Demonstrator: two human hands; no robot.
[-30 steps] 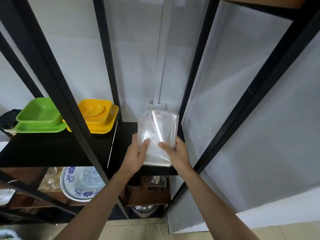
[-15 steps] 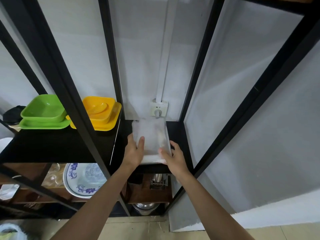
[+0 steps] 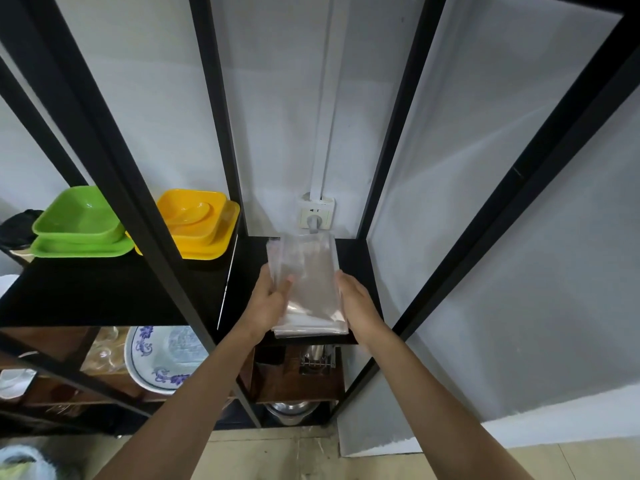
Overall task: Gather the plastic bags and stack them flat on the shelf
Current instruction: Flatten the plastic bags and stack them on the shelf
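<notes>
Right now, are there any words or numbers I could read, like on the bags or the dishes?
None can be read. The clear plastic bags are blank, the green dishes and yellow dishes are plain, the blue-and-white plate shows only a pattern, and any marks on the wall socket are too small to read.
</notes>
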